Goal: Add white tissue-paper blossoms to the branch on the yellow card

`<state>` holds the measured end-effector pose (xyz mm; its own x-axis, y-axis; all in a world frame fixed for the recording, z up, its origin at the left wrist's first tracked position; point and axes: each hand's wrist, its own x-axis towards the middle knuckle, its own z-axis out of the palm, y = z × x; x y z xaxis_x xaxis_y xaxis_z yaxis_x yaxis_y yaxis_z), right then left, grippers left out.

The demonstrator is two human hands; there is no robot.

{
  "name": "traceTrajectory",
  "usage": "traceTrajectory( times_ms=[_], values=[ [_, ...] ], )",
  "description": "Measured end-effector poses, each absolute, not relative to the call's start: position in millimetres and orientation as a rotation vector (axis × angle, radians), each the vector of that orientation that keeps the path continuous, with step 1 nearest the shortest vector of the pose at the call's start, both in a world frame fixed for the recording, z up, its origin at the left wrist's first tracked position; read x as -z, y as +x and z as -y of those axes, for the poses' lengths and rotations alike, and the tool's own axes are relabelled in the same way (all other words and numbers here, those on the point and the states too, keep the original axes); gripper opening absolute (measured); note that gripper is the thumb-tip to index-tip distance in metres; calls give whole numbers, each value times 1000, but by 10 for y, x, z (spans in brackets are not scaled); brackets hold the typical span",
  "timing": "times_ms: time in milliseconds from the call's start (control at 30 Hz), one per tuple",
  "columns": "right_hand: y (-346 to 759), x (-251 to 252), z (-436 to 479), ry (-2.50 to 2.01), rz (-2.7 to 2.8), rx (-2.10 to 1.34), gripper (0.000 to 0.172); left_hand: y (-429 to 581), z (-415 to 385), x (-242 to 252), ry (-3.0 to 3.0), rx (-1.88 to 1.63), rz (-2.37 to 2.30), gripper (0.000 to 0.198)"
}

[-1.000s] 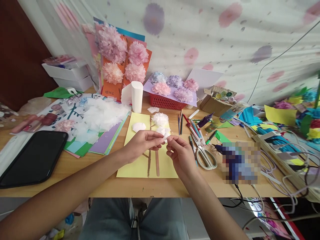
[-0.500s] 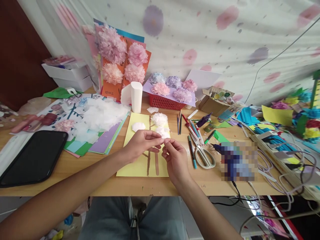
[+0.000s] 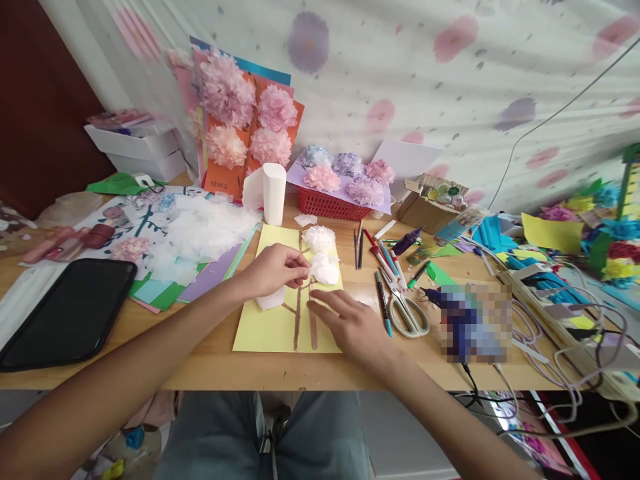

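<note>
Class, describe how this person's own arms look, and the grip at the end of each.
Left grip and right grip are bare human hands, with no gloves or rings visible. The left forearm and right forearm are slim; no sleeves, watch, bracelet, markings or attached cables show.

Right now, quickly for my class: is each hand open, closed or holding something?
Left hand: fingers curled; whether it grips the white piece below cannot be told.
Right hand: open, over the yellow sheet.

Soft, diffuse light, stretched edges, a pixelated patch [image 3: 477, 325] at right
</note>
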<state>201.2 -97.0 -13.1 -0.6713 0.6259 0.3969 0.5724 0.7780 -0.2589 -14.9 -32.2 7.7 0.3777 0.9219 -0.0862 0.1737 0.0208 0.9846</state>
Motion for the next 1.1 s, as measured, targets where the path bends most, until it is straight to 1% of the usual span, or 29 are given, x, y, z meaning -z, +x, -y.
traceTrajectory(
  times_ms=[33,100,167,300,433,533,600,700,800,933,1100],
  values=[
    [2024,111,952,-755,2654,8,33,-147,282,-98,1524,-776,-1087,13],
    [2020,86,918,-498,2822,266,27,-108,207,-146,1659,-739,-1148,11],
    [2002,78,897,-316,2878,420,20,-32,132,-192,1747,-673,-1170,10],
    [1979,60,938,-100,2927,468,21,164,-34,-249,1922,-590,-1197,12],
    [1990,-3,1054,-28,2922,445,18,335,-186,-256,2121,-496,-1242,16],
    [2071,-70,1106,-148,2811,358,16,409,-251,-249,2206,-395,-1316,14],
    [2160,-113,1085,-378,2596,184,14,427,-270,-245,2254,-316,-1356,14],
    [2269,-142,955,-816,1969,-124,15,429,-285,-238,2308,-210,-1387,17],
    [2271,-104,753,-985,1470,-318,10,436,-295,-240,2331,-160,-1398,23],
    [2185,8,526,-1048,1357,-418,12,468,-290,-274,2310,-138,-1424,20],
    [2154,122,422,-1115,1407,-355,11,487,-272,-318,2308,-85,-1422,17]
  ],
)
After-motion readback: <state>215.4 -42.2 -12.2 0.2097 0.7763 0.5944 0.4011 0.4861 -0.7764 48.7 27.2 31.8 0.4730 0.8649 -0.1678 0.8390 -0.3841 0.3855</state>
